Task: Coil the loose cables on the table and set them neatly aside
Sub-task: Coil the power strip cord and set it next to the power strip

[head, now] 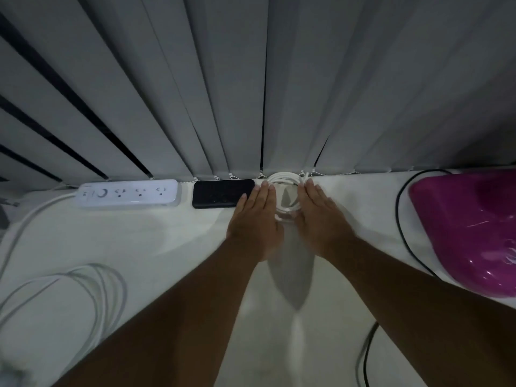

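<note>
Both hands, left [255, 219] and right [321, 219], lie flat and unclenched flanking a white coil [284, 188] at the table's [167, 241] back edge (beside a black phone [220, 192]). Setting-aside step; next, the loose cable [92, 286] needs coiling.

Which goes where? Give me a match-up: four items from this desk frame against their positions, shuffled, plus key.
Items:
1. white coiled cable
2. power strip
3. black phone
4. magenta plastic tub

Places:
A. far right edge of the table
B. between the left hand and right hand
C. far left, by the blinds
D. just left of the coil

Pairs: 1-B, 2-C, 3-D, 4-A
</note>
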{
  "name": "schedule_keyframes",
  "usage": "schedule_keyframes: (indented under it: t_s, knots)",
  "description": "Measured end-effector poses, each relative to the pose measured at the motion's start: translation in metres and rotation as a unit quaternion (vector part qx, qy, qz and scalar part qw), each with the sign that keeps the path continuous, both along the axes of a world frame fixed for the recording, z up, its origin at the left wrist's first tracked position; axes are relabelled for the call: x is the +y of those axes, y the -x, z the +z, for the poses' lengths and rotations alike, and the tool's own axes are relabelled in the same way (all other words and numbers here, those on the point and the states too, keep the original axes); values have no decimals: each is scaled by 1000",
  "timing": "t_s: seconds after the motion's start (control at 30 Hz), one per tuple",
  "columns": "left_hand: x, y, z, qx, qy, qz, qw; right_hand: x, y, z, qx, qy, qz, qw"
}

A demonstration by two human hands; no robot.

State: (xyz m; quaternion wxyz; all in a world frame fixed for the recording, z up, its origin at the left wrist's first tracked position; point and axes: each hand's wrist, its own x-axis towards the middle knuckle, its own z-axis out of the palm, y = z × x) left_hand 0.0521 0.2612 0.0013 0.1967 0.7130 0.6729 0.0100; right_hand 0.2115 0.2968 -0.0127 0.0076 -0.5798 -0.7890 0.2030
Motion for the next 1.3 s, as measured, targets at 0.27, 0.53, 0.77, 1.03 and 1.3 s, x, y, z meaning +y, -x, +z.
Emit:
schedule_keyframes:
  t_s: [0.27, 0.53, 0.77, 1.03, 1.3]
  knots:
    - [-48, 22, 35, 1, -35, 64, 997, -38, 13, 41, -50, -43, 32, 997]
    - [-133, 46, 58, 0, -46, 139, 989, -105, 38, 64, -63, -66, 96, 991]
    - [-205, 92, 68, -2, -69, 149, 986, -173, 87, 82, -59, -72, 116, 989]
    - [-282, 188, 70, -4, -91, 108, 990, -257, 189, 87, -66, -86, 81, 991]
    - [-325, 268, 60, -12, -83, 111, 990, -300, 275, 77, -65, -76, 106, 989]
